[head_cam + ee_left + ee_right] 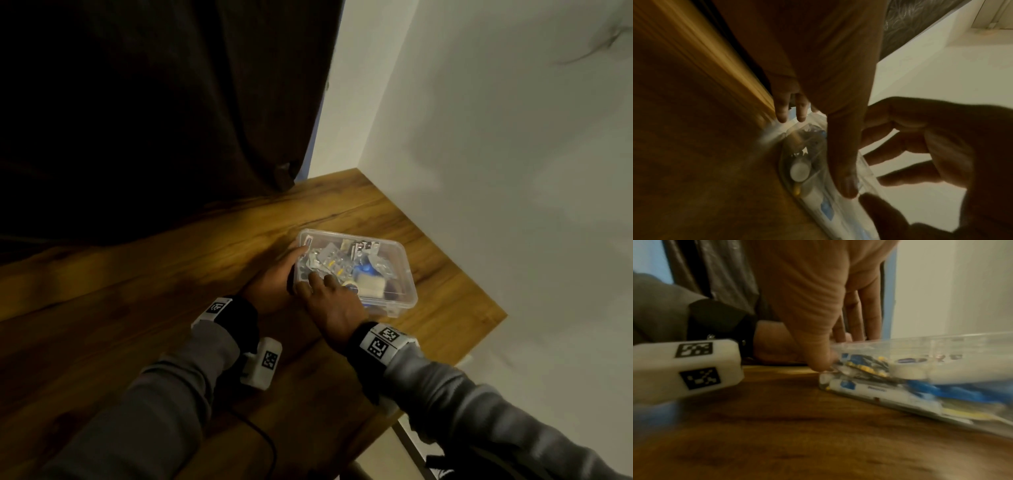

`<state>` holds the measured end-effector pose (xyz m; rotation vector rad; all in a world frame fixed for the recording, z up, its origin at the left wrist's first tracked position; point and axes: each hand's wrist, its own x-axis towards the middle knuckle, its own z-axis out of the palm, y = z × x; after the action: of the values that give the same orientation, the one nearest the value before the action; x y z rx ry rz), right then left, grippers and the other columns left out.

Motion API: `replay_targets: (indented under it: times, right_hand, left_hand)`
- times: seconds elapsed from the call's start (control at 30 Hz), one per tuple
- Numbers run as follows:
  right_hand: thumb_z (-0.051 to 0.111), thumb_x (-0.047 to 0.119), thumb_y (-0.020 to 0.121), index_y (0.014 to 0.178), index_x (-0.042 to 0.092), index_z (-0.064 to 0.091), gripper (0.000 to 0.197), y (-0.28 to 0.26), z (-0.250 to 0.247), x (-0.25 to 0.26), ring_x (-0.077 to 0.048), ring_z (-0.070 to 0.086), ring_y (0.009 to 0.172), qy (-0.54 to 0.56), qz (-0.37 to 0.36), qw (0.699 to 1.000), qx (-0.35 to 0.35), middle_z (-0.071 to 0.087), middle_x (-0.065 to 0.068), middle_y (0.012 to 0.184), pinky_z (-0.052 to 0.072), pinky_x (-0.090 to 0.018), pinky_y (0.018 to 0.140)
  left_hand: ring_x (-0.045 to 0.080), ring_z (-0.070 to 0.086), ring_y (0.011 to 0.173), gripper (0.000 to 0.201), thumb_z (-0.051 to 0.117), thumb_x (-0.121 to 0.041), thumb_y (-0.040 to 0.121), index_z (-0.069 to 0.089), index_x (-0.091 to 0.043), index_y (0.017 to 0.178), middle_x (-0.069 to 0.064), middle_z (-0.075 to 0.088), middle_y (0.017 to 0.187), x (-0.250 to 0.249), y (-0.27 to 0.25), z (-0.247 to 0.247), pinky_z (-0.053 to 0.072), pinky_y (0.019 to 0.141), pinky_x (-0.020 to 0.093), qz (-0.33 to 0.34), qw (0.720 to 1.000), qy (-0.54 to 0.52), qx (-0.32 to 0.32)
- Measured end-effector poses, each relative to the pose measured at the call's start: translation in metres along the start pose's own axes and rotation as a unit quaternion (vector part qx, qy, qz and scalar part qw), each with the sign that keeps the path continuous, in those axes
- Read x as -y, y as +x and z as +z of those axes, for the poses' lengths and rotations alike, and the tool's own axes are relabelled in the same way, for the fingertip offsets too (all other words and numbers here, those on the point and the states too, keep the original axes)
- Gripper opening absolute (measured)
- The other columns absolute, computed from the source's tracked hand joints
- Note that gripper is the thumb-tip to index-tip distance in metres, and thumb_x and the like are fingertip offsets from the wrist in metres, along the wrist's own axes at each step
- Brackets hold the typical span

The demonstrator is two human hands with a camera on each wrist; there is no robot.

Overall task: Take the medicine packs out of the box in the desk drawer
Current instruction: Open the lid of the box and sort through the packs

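Observation:
A clear plastic box (408,274) lies on the wooden desk (137,308) near its right corner, packed with blister packs (334,258) and blue and white medicine packs (869,366). My left hand (291,263) grips the box's left end, thumb (844,162) along the top and fingers (781,110) down the far side. My right hand (320,281) is on the near left corner. Its thumb (818,356) hooks the edge of the clear lid (941,344) and its fingers lie on top. No drawer is in view.
A dark curtain (154,102) hangs over the desk's back left. White walls (513,137) close the corner behind and to the right. The desk's right edge (479,335) runs just beyond the box. A black cable (267,442) trails under my left forearm.

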<state>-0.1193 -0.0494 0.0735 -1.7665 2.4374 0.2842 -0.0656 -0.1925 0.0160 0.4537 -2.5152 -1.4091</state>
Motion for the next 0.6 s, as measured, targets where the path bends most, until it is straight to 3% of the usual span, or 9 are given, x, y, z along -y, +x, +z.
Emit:
replay_targets:
  times: [0.07, 0.13, 0.2, 0.27, 0.4, 0.47, 0.53, 0.6]
  right_hand:
    - [0.045, 0.031, 0.091, 0.144, 0.019, 0.02, 0.06, -0.005, 0.005, -0.016, -0.04, 0.031, 0.134, 0.013, 0.043, 0.999, 0.003, 0.025, -0.015, 0.149, 0.043, -0.05, 0.097]
    - [0.052, 0.031, 0.088, 0.146, 0.021, 0.015, 0.07, -0.013, 0.01, -0.038, -0.039, 0.026, 0.14, 0.044, 0.104, 0.994, 0.013, 0.022, -0.013, 0.154, 0.037, -0.056, 0.105]
    - [0.061, 0.025, 0.086, 0.142, 0.022, 0.029, 0.065, -0.021, 0.012, -0.059, -0.031, 0.045, 0.129, 0.046, 0.103, 0.994, -0.008, 0.038, -0.007, 0.147, 0.047, -0.047, 0.096]
    - [0.061, 0.029, 0.087, 0.131, 0.027, 0.045, 0.047, -0.026, 0.003, -0.073, -0.024, 0.06, 0.111, 0.033, 0.083, 0.995, -0.037, 0.056, -0.002, 0.132, 0.05, -0.036, 0.083]
    - [0.062, 0.034, 0.086, 0.12, 0.034, 0.056, 0.034, -0.031, -0.027, -0.091, -0.023, 0.064, 0.102, 0.014, 0.09, 0.993, -0.074, 0.067, -0.001, 0.117, 0.049, -0.032, 0.079]
    - [0.063, 0.037, 0.085, 0.112, 0.035, 0.062, 0.026, -0.028, -0.048, -0.104, -0.022, 0.067, 0.092, 0.043, 0.106, 0.988, -0.108, 0.073, 0.001, 0.102, 0.051, -0.03, 0.073]
    - [0.062, 0.038, 0.086, 0.104, 0.034, 0.066, 0.019, -0.018, -0.07, -0.12, -0.022, 0.068, 0.087, 0.046, 0.121, 0.972, -0.197, 0.074, 0.005, 0.097, 0.048, -0.028, 0.066]
    - [0.062, 0.033, 0.086, 0.102, 0.031, 0.068, 0.017, -0.001, -0.084, -0.141, -0.025, 0.068, 0.091, 0.022, 0.129, 0.953, -0.273, 0.074, 0.004, 0.103, 0.049, -0.031, 0.071]
  left_hand:
    - [0.014, 0.017, 0.144, 0.103, 0.076, -0.042, 0.07, 0.01, -0.023, 0.147, 0.003, 0.017, 0.158, 0.003, 0.002, 0.001, 0.015, 0.12, 0.035, 0.023, 1.0, 0.0, 0.016]
    - [0.013, 0.017, 0.144, 0.124, 0.085, -0.039, 0.057, 0.0, -0.03, 0.147, -0.001, 0.017, 0.158, 0.004, 0.003, 0.004, 0.017, 0.118, 0.035, 0.021, 0.999, -0.029, 0.037]
    - [0.011, 0.017, 0.143, 0.128, 0.084, -0.038, 0.058, -0.007, -0.028, 0.147, -0.001, 0.016, 0.158, 0.005, 0.002, 0.006, 0.016, 0.117, 0.032, 0.012, 0.997, -0.056, 0.043]
    - [0.007, 0.018, 0.141, 0.126, 0.079, -0.046, 0.059, -0.009, -0.025, 0.148, 0.0, 0.017, 0.158, 0.004, 0.001, 0.007, 0.016, 0.116, 0.03, 0.017, 0.997, -0.062, 0.044]
    - [0.004, 0.017, 0.138, 0.127, 0.078, -0.053, 0.059, -0.01, -0.029, 0.147, -0.001, 0.015, 0.158, 0.01, 0.004, 0.008, 0.015, 0.116, 0.03, 0.003, 0.999, -0.039, 0.033]
    - [0.01, 0.02, 0.142, 0.13, 0.077, -0.063, 0.054, -0.011, -0.036, 0.145, -0.001, 0.014, 0.159, 0.013, 0.004, 0.01, 0.018, 0.119, 0.04, -0.009, 0.999, -0.041, 0.029]
    - [0.015, 0.027, 0.142, 0.125, 0.081, -0.054, 0.058, -0.008, -0.04, 0.145, -0.001, 0.019, 0.158, 0.01, 0.004, 0.009, 0.025, 0.117, 0.042, -0.004, 0.997, -0.066, 0.028]
    - [0.013, 0.029, 0.14, 0.113, 0.078, -0.041, 0.07, -0.004, -0.035, 0.147, 0.0, 0.021, 0.157, 0.004, 0.004, 0.01, 0.026, 0.115, 0.034, 0.002, 0.997, -0.08, 0.024]
